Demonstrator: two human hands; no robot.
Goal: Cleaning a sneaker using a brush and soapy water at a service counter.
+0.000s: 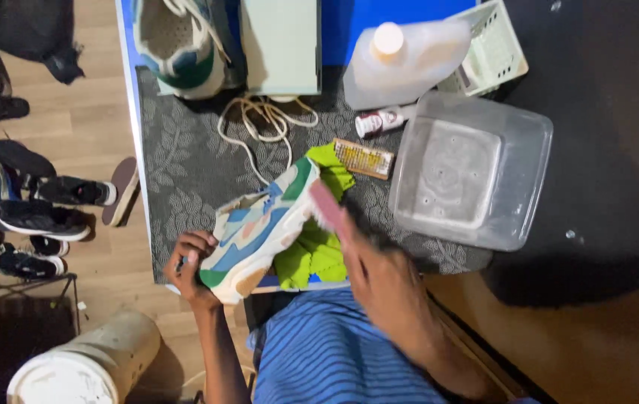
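My left hand (190, 265) grips the heel end of a multicoloured sneaker (259, 224), held on its side over a lime-green cloth (318, 251). My right hand (387, 280) holds a pink brush (327, 206) against the sneaker's toe side; the hand is blurred. The matching second sneaker (181, 45) stands at the back of the table, with loose cream laces (263, 120) lying in front of it.
A clear plastic tub (469, 172) sits to the right, with a big translucent jug (402, 60), a white basket (495, 49), a small tube (379, 121) and a wooden brush (364, 158) nearby. Dark shoes (38, 206) lie on the floor at left, a white bucket (83, 366) below.
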